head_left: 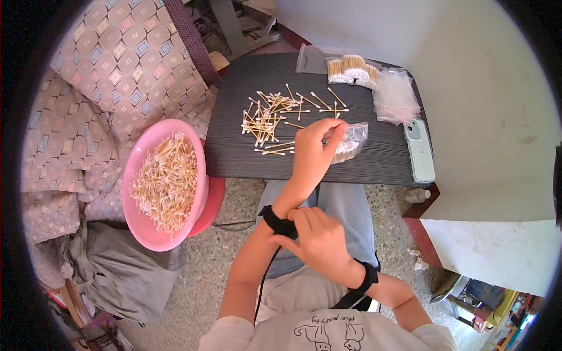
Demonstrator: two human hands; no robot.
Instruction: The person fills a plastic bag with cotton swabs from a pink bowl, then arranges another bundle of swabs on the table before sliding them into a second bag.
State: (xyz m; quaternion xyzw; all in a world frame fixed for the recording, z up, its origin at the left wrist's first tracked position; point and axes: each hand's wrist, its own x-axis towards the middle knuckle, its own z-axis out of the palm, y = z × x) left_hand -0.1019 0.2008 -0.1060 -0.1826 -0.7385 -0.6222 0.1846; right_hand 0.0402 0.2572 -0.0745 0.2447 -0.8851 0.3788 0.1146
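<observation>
Clear plastic bag (361, 132) of white-tipped tan swabs (346, 154) toward the black wood-grained desk's (231, 159) near edge, left hand (313, 149) pinched on the bag's far end, right hand (323, 238) clasping the black left wristband (277, 222), round pink plastic bowl (201, 205) heaped with swabs beyond the left edge, open room near left

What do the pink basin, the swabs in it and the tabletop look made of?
Pink basin: likely plastic, smooth with a soft sheen. Swabs: probably wooden sticks, matte tan, with white cotton-like tips. Tabletop: perhaps laminate or wood; dark streaked grain leaves it open.
</observation>
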